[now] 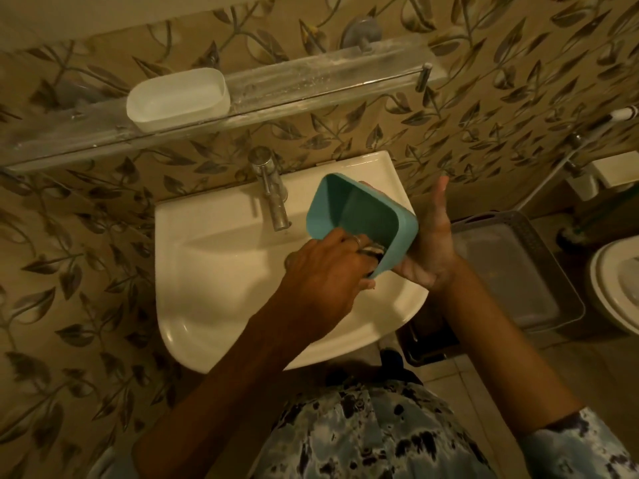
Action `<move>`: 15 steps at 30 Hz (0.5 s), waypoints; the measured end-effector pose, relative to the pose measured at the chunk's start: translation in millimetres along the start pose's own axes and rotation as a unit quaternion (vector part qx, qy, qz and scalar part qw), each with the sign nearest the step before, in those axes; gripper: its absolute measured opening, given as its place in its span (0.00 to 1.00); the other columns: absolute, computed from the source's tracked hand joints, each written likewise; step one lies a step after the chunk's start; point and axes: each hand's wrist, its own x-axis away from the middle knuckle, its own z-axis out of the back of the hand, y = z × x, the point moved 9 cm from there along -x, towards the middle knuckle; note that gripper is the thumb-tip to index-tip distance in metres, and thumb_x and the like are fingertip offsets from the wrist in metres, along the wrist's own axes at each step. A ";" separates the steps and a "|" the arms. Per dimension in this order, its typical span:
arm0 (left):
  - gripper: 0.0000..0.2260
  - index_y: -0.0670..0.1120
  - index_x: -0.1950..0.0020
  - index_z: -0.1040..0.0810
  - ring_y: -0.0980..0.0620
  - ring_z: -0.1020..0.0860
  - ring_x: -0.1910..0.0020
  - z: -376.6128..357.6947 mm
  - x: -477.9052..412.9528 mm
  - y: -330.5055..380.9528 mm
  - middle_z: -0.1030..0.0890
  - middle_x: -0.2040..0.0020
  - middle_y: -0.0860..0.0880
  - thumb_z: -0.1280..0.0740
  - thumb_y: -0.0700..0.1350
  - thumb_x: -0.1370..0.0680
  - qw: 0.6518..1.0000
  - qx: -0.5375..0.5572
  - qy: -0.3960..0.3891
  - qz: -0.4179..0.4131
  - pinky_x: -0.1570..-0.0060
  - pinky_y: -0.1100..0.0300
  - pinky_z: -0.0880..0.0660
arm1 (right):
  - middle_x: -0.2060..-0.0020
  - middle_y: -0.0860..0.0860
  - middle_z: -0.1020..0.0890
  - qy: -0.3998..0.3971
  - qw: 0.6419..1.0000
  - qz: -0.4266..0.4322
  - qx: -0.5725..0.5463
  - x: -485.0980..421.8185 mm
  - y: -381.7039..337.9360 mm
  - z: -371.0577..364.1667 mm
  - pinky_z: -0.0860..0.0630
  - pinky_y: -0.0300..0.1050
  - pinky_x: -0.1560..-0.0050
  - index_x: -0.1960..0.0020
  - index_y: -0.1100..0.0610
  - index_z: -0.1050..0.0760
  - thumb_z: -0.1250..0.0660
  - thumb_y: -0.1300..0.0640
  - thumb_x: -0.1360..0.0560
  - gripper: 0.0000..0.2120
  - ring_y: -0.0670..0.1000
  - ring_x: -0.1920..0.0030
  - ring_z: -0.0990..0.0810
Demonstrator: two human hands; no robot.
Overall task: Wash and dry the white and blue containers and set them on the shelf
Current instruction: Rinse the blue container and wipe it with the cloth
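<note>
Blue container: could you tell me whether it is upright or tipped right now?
Tipped: the blue container is held sideways over the sink, opening towards the camera.

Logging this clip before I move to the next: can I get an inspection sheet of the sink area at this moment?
Surface: white sink, tap at its back.
Job's things: blue container held tilted over the sink; white container upright on the glass shelf.
Clutter: grey basket right of the sink.
Grippers: left hand grips a dark wad inside the blue container; right hand, fingers straight, supports its outside.
Cables: nothing seen.
Surroundings: leaf-patterned wall; toilet at the right edge.
</note>
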 end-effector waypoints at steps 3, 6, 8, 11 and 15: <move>0.16 0.51 0.31 0.30 0.50 0.38 0.32 -9.3 4.5 3.7 0.34 0.28 0.52 0.40 0.49 0.19 0.999 -0.032 -0.017 -0.020 0.40 0.53 0.31 | 0.42 0.58 0.23 0.024 1.000 0.008 -0.005 1.2 -2.9 0.6 0.21 0.48 0.47 0.23 0.56 0.43 0.23 0.44 0.39 0.51 0.56 0.44 0.23; 0.19 0.47 0.32 0.29 0.49 0.34 0.34 -6.2 10.9 0.5 0.29 0.32 0.49 0.34 0.41 0.23 0.998 0.053 0.023 -0.018 0.39 0.54 0.31 | 0.47 0.57 0.21 0.053 0.997 0.045 -0.023 -2.3 1.8 6.7 0.20 0.45 0.54 0.25 0.58 0.39 0.27 0.52 0.37 0.43 0.54 0.50 0.21; 0.20 0.45 0.35 0.26 0.49 0.29 0.39 -3.0 12.8 -5.5 0.25 0.37 0.48 0.32 0.38 0.26 0.978 0.201 0.047 0.013 0.41 0.59 0.31 | 0.44 0.56 0.22 0.070 0.994 0.077 -0.017 -2.5 0.1 7.1 0.20 0.46 0.54 0.26 0.56 0.36 0.33 0.55 0.31 0.34 0.54 0.49 0.21; 0.25 0.47 0.32 0.28 0.55 0.26 0.37 -11.8 11.0 -13.0 0.24 0.36 0.51 0.29 0.37 0.28 0.915 0.397 0.005 0.074 0.37 0.59 0.27 | 0.40 0.56 0.23 0.092 0.989 0.106 0.034 -3.7 -1.1 10.3 0.21 0.44 0.52 0.27 0.54 0.34 0.41 0.56 0.28 0.28 0.53 0.48 0.21; 0.25 0.45 0.35 0.25 0.49 0.22 0.40 -13.4 8.7 -25.6 0.21 0.39 0.45 0.28 0.34 0.32 0.782 0.609 -0.012 0.132 0.40 0.51 0.24 | 0.36 0.58 0.25 0.091 0.989 0.109 0.042 -6.1 5.1 13.0 0.22 0.47 0.47 0.26 0.54 0.36 0.40 0.55 0.27 0.29 0.54 0.45 0.21</move>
